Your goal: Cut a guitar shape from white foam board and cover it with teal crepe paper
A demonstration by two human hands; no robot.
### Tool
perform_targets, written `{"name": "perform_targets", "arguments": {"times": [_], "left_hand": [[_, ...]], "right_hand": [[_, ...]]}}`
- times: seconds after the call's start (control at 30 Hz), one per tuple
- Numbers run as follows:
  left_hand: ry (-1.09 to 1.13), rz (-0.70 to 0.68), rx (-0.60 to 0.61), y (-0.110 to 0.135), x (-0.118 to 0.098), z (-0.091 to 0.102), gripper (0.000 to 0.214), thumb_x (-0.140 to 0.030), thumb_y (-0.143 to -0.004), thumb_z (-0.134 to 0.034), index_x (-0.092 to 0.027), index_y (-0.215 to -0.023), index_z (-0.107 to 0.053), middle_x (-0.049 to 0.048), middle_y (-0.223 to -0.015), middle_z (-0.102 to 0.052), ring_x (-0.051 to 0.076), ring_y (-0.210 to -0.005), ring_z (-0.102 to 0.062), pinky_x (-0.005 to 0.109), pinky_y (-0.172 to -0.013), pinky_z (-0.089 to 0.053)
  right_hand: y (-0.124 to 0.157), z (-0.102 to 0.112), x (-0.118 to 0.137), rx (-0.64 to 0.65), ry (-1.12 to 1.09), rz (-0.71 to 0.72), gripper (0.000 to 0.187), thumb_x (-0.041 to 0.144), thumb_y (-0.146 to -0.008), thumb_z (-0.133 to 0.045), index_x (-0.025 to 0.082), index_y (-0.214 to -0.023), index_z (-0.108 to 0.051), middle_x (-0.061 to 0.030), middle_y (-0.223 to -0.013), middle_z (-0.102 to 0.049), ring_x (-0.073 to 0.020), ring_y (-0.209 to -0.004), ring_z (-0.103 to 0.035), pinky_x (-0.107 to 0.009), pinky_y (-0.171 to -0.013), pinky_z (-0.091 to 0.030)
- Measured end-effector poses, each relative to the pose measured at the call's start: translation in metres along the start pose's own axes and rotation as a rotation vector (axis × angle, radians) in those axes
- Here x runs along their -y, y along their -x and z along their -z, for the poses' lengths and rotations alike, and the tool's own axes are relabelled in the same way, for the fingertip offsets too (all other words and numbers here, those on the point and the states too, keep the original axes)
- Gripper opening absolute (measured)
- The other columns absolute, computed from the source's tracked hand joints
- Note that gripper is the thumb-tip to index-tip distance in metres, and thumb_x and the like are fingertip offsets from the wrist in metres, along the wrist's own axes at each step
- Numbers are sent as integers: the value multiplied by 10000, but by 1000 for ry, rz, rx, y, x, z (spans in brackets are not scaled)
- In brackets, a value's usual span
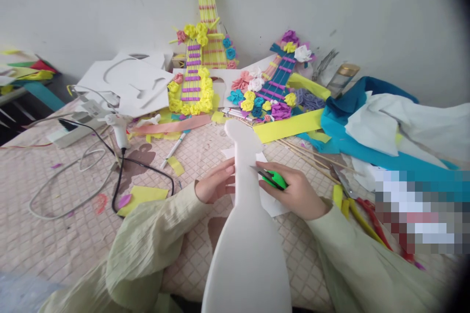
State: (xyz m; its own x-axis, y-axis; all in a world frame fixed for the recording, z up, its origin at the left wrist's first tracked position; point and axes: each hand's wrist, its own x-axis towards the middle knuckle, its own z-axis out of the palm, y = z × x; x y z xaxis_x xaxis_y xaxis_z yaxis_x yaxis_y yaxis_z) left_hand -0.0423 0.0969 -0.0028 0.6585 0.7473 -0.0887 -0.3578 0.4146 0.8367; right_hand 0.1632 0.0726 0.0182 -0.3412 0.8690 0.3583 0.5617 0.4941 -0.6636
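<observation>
A white foam board cut in a guitar shape lies lengthwise in front of me, its narrow neck pointing away. My left hand presses its fingers against the left edge of the neck. My right hand is closed around a green-handled utility knife, whose blade touches the right edge of the neck. A white paper sheet lies under the board beneath my right hand.
Three flower-decorated craft guitars lean at the wall. A white glue gun with a black cord and a power strip lie at the left. Scissors with red handles, wooden sticks, blue and yellow foam sheets lie at the right.
</observation>
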Motion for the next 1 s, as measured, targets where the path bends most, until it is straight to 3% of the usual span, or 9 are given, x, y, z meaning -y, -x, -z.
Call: {"name": "perform_targets", "arguments": {"times": [0.13, 0.3, 0.5, 0.6, 0.73, 0.9, 1.0], "left_hand": [[0, 22, 22, 2, 2, -5, 641, -410, -707, -612, -311, -1284, -349, 62, -1218, -501, 256, -1002, -537, 368, -802, -411], [60, 48, -42, 3, 3, -13, 724, -406, -668, -649, -321, -1294, -295, 69, -1235, -480, 236, -905, -588, 337, -739, -425], [94, 22, -98, 0, 3, -14, 678, -387, -659, -654, -270, -1240, -325, 67, -1030, -590, 228, -785, -624, 328, -681, -433], [60, 31, -128, -1, 3, -12, 672, -424, -640, -661, -250, -1209, -348, 53, -957, -587, 213, -733, -618, 339, -658, -443], [2, 8, -207, -1, 0, -10, 676, -467, -598, -687, -272, -1160, -367, 25, -931, -546, 168, -660, -594, 271, -539, -431], [19, -58, -303, 0, -8, -8, 659, -524, -610, -657, -297, -1144, -344, -10, -809, -544, 94, -530, -521, 176, -395, -325], [18, -61, -345, 1, -13, -7, 602, -454, -611, -686, -283, -1115, -405, -40, -697, -537, 60, -453, -463, 154, -368, -285]], "right_hand": [[-1, -2, -1, 19, -2, 12, 309, 258, -776, -550, 196, -1078, -560, -65, -1064, -611, -184, -978, -568, -323, -866, -449], [-3, -4, 1, 74, 35, 0, 352, 247, -791, -531, 215, -1141, -531, -52, -967, -592, -173, -916, -564, -296, -799, -453], [-2, -4, 2, 62, 53, -4, 330, 249, -797, -517, 211, -1124, -542, -39, -908, -585, -159, -876, -567, -271, -777, -445], [-3, -2, 2, 29, 59, -11, 278, 262, -803, -504, 213, -1071, -562, -35, -917, -603, -160, -880, -569, -270, -781, -438], [-2, 3, 4, -15, 45, -79, 219, 315, -800, -504, 211, -987, -551, -23, -908, -621, -156, -831, -581, -264, -738, -442], [4, 13, 13, 96, -249, -268, 197, 392, -839, -431, 223, -929, -381, 66, -578, -474, -87, -479, -453, -212, -467, -379], [5, 19, 20, 189, -474, -331, 163, 386, -868, -378, 226, -876, -350, 79, -543, -441, -69, -427, -417, -192, -411, -346]]}}
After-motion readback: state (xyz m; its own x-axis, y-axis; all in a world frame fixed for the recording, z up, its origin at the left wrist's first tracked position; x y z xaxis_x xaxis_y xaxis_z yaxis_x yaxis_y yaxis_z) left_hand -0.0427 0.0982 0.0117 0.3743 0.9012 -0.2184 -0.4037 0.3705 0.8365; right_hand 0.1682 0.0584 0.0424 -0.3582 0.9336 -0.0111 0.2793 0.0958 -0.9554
